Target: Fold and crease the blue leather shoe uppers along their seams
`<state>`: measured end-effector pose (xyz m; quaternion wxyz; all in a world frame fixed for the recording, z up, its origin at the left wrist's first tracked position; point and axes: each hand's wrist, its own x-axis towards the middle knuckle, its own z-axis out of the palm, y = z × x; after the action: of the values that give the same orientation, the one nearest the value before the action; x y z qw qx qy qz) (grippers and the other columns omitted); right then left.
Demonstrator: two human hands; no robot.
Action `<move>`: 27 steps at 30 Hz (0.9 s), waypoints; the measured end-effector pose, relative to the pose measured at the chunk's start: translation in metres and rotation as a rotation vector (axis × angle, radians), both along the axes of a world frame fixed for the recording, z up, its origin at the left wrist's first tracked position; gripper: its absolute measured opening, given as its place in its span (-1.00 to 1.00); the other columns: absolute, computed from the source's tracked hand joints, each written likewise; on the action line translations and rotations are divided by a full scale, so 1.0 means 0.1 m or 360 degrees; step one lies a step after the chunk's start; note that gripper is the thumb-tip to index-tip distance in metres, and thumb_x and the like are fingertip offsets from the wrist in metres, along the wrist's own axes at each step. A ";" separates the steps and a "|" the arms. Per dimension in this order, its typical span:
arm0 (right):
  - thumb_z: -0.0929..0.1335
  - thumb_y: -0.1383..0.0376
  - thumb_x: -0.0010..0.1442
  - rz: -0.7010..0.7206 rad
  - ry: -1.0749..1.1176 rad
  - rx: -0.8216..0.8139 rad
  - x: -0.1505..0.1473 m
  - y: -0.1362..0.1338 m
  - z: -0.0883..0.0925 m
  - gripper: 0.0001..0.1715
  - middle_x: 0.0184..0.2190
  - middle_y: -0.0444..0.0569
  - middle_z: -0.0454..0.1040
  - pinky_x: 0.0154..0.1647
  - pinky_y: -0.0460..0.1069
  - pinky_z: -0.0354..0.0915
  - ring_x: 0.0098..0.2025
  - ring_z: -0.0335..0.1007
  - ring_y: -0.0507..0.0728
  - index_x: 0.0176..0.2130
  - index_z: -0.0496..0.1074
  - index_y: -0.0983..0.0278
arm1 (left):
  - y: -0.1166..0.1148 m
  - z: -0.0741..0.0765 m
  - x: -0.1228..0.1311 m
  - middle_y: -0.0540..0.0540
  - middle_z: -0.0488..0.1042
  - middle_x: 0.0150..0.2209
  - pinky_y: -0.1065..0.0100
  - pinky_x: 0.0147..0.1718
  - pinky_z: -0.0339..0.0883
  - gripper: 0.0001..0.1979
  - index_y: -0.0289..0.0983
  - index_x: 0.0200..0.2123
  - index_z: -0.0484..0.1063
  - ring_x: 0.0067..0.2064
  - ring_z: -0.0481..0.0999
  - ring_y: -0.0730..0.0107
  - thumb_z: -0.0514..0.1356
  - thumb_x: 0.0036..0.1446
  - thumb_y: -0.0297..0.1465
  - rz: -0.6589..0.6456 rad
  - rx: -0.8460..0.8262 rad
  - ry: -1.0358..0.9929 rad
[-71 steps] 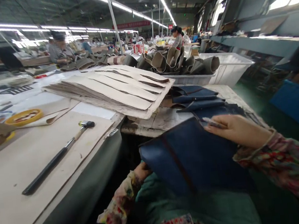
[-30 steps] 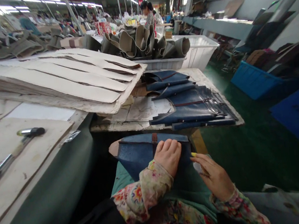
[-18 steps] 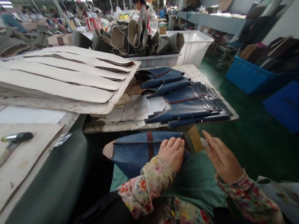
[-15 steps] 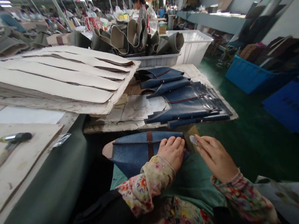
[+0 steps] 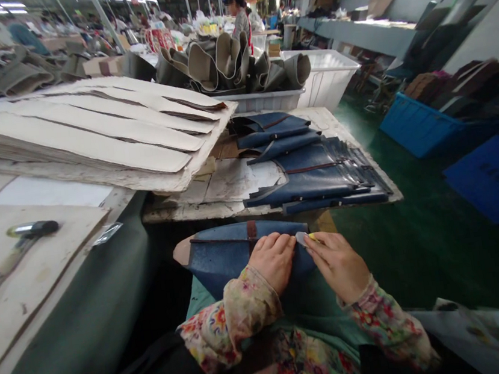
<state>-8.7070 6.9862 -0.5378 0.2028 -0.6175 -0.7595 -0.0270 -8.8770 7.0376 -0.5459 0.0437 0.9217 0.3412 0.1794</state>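
Observation:
Across my lap lies a blue leather boot upper [image 5: 225, 263] with brown straps, its pale pinkish tip pointing left. My left hand [image 5: 274, 260] presses down on its right part, fingers together and curled over the leather; what lies under the palm is hidden. My right hand [image 5: 338, 261] pinches a small rounded pale-grey piece [image 5: 301, 239] with a bit of yellow at the fingers; its exact kind is unclear. That piece meets the upper's right end, close to my left fingertips.
Similar blue uppers [image 5: 320, 169] overlap on a worn board ahead. To the left, pale cut strips [image 5: 87, 122] form a stack, and a hammer [image 5: 31, 229] rests on the bench. Grey tubs [image 5: 261, 100] hold grey-green boot shafts; blue bins [image 5: 414, 124] stand right. People are in the background.
My right hand has moved left, bringing the pale piece onto the upper's right end. My left hand has slid slightly left along the leather.

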 end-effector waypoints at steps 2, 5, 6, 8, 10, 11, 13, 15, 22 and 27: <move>0.19 0.33 0.20 0.0019 -0.0022 0.0024 -0.08 0.03 0.02 -0.68 -0.20 0.02 0.40 -0.09 0.05 0.28 -0.13 0.22 0.13 -0.09 0.40 0.31 | 0.00 0.01 -0.06 -0.02 0.42 -0.08 0.28 -0.07 0.16 -0.67 -0.29 0.01 0.27 -0.05 0.29 0.33 -0.03 0.17 -0.45 0.0025 0.0009 -0.0010; 0.18 0.34 0.20 0.0066 -0.0048 0.0040 -0.21 0.06 0.06 -0.68 -0.20 0.01 0.41 -0.09 0.04 0.28 -0.13 0.23 0.13 -0.09 0.39 0.31 | 0.00 0.01 -0.17 -0.02 0.43 -0.09 0.29 -0.07 0.14 -0.68 -0.29 -0.01 0.29 -0.06 0.30 0.34 -0.02 0.16 -0.46 0.0076 0.0053 -0.0033; 0.18 0.34 0.20 0.0080 -0.0054 0.0038 -0.26 0.07 0.07 -0.68 -0.20 0.02 0.41 -0.09 0.04 0.28 -0.13 0.23 0.13 -0.09 0.38 0.31 | -0.01 0.01 -0.21 -0.02 0.44 -0.10 0.30 -0.07 0.14 -0.68 -0.28 -0.01 0.30 -0.07 0.31 0.35 -0.02 0.16 -0.46 0.0095 0.0075 -0.0039; 0.18 0.35 0.20 0.0109 -0.0064 0.0019 -0.35 0.10 0.08 -0.67 -0.19 0.02 0.41 -0.10 0.05 0.29 -0.13 0.23 0.14 -0.08 0.38 0.31 | -0.02 0.00 -0.30 -0.02 0.44 -0.10 0.29 -0.06 0.12 -0.69 -0.27 -0.02 0.31 -0.07 0.31 0.34 0.00 0.16 -0.46 0.0144 0.0129 -0.0048; 0.17 0.35 0.20 0.0149 -0.0074 0.0004 -0.45 0.13 0.07 -0.66 -0.19 0.04 0.41 -0.11 0.07 0.30 -0.13 0.22 0.15 -0.06 0.37 0.31 | -0.03 -0.02 -0.39 -0.01 0.45 -0.10 0.28 -0.06 0.12 -0.70 -0.26 -0.03 0.32 -0.06 0.32 0.33 0.02 0.15 -0.46 0.0212 0.0195 -0.0053; 0.17 0.36 0.20 0.0175 -0.0074 0.0000 -0.50 0.15 0.06 -0.66 -0.19 0.04 0.41 -0.11 0.07 0.30 -0.13 0.22 0.15 -0.06 0.36 0.32 | -0.03 -0.03 -0.44 -0.01 0.45 -0.10 0.28 -0.07 0.12 -0.70 -0.26 -0.04 0.33 -0.06 0.32 0.33 0.02 0.15 -0.47 0.0247 0.0226 -0.0049; 0.17 0.36 0.20 0.0222 -0.0055 0.0001 -0.60 0.19 0.06 -0.66 -0.19 0.05 0.41 -0.12 0.07 0.31 -0.14 0.22 0.16 -0.06 0.36 0.34 | -0.04 -0.04 -0.52 -0.03 0.45 -0.09 0.29 -0.07 0.14 -0.70 -0.26 -0.05 0.34 -0.05 0.33 0.34 0.01 0.16 -0.48 0.0313 0.0275 -0.0041; 0.17 0.36 0.20 0.0257 -0.0010 -0.0003 -0.68 0.24 0.05 -0.66 -0.20 0.05 0.41 -0.11 0.07 0.31 -0.14 0.22 0.15 -0.07 0.36 0.35 | -0.05 -0.06 -0.60 -0.05 0.45 -0.08 0.30 -0.06 0.15 -0.70 -0.24 -0.05 0.35 -0.04 0.33 0.34 -0.01 0.17 -0.47 0.0377 0.0298 -0.0039; 0.23 0.35 0.16 0.0305 0.0158 -0.0088 -0.68 0.31 0.04 -0.66 -0.17 0.01 0.38 -0.06 0.06 0.28 -0.12 0.21 0.13 -0.06 0.36 0.29 | -0.12 -0.04 -0.81 -0.06 0.37 0.04 0.30 -0.07 0.17 -0.66 -0.27 0.01 0.31 0.08 0.28 0.31 -0.05 0.18 -0.44 0.0509 0.0335 -0.0051; 0.25 0.32 0.15 0.0378 0.0258 -0.0181 -0.58 0.29 0.04 -0.65 -0.16 -0.01 0.37 -0.06 0.04 0.28 -0.12 0.22 0.10 -0.04 0.35 0.28 | -0.23 -0.10 -0.85 -0.10 0.28 0.12 0.28 0.02 0.13 -0.62 -0.31 0.07 0.25 0.16 0.18 0.29 -0.05 0.19 -0.41 0.0435 0.0340 -0.0003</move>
<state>-8.7647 7.0156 -0.5340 0.2297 -0.5339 -0.8087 0.0902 -8.9620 7.0151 -0.5559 -0.0790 0.8660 0.4422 0.2198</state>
